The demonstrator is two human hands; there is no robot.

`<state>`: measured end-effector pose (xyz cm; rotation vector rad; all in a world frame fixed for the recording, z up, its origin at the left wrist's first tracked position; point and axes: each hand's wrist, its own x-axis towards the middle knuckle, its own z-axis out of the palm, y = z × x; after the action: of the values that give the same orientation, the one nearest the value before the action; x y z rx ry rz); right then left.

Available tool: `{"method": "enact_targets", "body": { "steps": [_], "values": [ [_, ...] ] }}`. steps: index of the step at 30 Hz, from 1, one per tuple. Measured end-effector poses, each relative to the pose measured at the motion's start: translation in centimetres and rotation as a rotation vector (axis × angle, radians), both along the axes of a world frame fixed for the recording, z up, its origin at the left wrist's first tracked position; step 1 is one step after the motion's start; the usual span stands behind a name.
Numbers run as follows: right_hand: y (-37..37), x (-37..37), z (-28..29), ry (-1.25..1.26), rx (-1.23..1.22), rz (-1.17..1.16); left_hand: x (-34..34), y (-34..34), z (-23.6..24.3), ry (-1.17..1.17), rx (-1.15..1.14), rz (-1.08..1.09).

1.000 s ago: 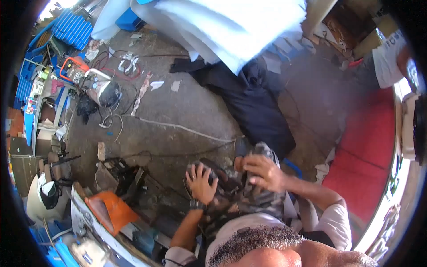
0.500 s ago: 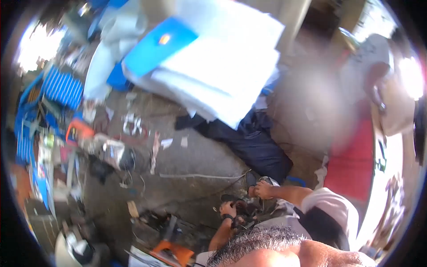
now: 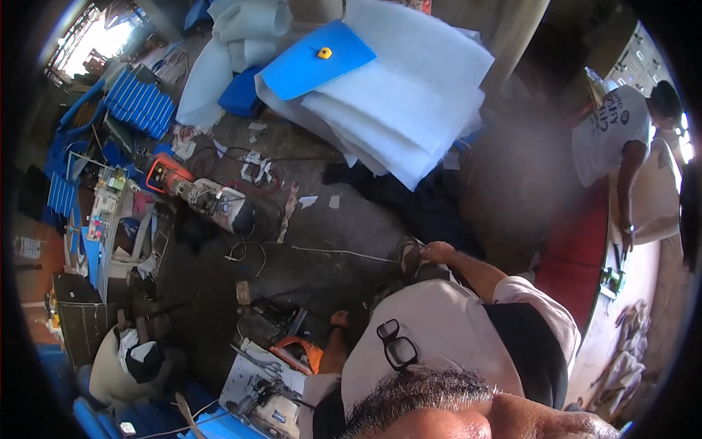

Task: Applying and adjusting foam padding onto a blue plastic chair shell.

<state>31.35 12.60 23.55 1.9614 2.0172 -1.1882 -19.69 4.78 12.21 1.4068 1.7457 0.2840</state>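
My right hand (image 3: 439, 252) is at the end of my outstretched arm, beside my sandalled foot (image 3: 409, 256). Its fingers look curled, but what they hold, if anything, is hidden. Lower and to the left, my left hand (image 3: 339, 319) hangs low over the dark floor; its fingers are too small to read. Close to the left forearm are an orange frame-shaped object (image 3: 301, 353) and a sewing machine (image 3: 274, 413) on a white tabletop (image 3: 238, 377). Large scissors (image 3: 256, 362) lie on that top. Dark-framed glasses (image 3: 398, 351) hang on my shirt front.
White padding sheets (image 3: 417, 95) lie piled ahead, bearing a blue panel (image 3: 307, 66) and a yellow tape measure (image 3: 324, 53). An orange-handled machine (image 3: 212, 201) stands left among cables. At right, another person (image 3: 618, 135) leans by a red-sided table (image 3: 574, 260).
My left hand has moved away from my feet, down and left. My right hand has shifted slightly up, staying by the foot. My torso covers more of the view; the other person's head now shows.
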Motion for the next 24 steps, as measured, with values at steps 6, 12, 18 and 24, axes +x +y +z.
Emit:
{"method": "enact_targets", "body": {
  "steps": [6, 12, 18, 24],
  "values": [
    [-3.1, 4.7, -5.7, -0.258, -0.116, -0.009, -3.7, 2.3, 0.9, 0.243, -0.121, -0.851],
    [-2.6, 5.9, -13.5, -0.219, -0.575, -0.272, -5.3, 11.0, 2.6, 0.191, -0.427, -0.501],
    [17.6, 6.5, -11.7, -0.246, -0.438, -0.19, 0.0, 29.4, 5.2, 0.091, -0.343, -0.256],
    [48.9, 5.9, -2.1, -0.045, 0.351, -0.407, 2.9, 48.9, 7.5, -0.161, 0.019, 0.183]
  ]
}}
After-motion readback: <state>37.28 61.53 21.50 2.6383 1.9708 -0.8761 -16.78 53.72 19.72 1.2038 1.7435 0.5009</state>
